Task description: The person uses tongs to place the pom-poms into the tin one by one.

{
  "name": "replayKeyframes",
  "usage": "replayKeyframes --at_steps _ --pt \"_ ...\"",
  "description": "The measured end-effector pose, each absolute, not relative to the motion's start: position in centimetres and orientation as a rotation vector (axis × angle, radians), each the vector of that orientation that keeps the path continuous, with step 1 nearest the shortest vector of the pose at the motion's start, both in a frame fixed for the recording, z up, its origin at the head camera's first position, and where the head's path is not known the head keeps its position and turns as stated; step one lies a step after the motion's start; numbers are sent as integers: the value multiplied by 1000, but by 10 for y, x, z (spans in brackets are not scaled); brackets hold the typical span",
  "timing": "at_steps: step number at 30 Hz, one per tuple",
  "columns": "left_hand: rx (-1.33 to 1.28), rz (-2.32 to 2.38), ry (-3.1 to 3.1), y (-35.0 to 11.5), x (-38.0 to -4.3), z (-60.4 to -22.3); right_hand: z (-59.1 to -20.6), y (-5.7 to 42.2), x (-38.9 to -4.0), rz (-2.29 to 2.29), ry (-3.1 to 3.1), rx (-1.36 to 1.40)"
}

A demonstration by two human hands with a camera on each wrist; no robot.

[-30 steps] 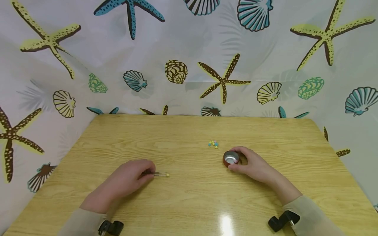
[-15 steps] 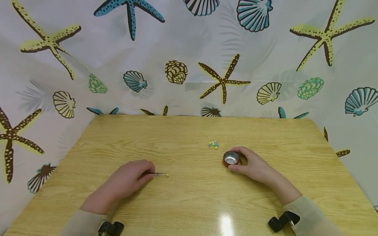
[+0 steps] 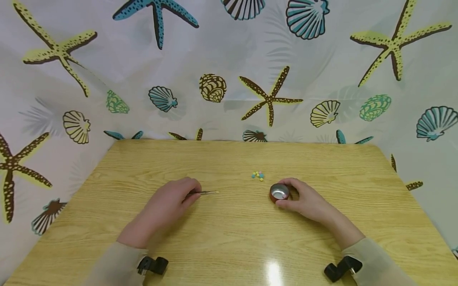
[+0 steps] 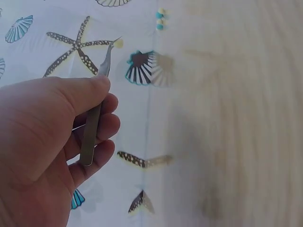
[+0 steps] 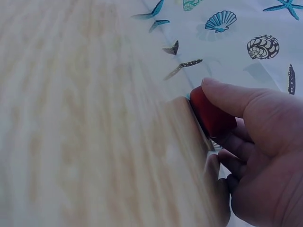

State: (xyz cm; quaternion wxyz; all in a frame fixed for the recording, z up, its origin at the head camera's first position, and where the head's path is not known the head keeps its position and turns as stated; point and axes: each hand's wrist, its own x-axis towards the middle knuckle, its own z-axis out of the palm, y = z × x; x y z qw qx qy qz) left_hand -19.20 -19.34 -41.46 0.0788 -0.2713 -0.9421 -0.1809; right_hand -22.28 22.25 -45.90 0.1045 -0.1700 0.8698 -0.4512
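My left hand point(image 3: 168, 204) pinches a pair of metal tweezers point(image 4: 93, 125) between thumb and fingers, its tips pointing right. A small yellow bead point(image 4: 119, 43) is caught at the tweezer tips, raised above the table in the left wrist view. My right hand point(image 3: 310, 201) curls round a small cup point(image 5: 213, 113), red outside and silvery inside, standing upright on the table. Something small and pink point(image 3: 285, 196) shows inside the cup. Just beyond the cup, to its left, lies a little cluster of yellow, blue and pink beads point(image 3: 257, 174).
Everything rests on a light wooden table point(image 3: 222, 238). A white cloth point(image 3: 229, 51) printed with starfish and shells hangs behind it and along both sides. Black camera mounts point(image 3: 153, 265) sit on both wrists.
My left hand has lifted and moved right and away from me, carrying the tweezers and yellow bead. My right hand and the cup have stayed in place.
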Motion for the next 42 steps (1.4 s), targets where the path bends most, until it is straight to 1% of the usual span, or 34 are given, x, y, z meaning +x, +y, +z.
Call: replayKeyframes --at_steps 11,22,30,42 --pt "-826 -567 -2727 -146 -212 -405 -455 219 -225 -1338 2599 -438" --pt "-847 -552 -2682 -101 -226 -406 -460 217 -231 -1367 2600 -414" --pt "-874 -575 -2677 -78 -232 -408 -461 215 -235 -1375 2602 -421" --pt "-931 -535 -2720 -53 -236 -422 -462 217 -237 -1390 2589 -442"
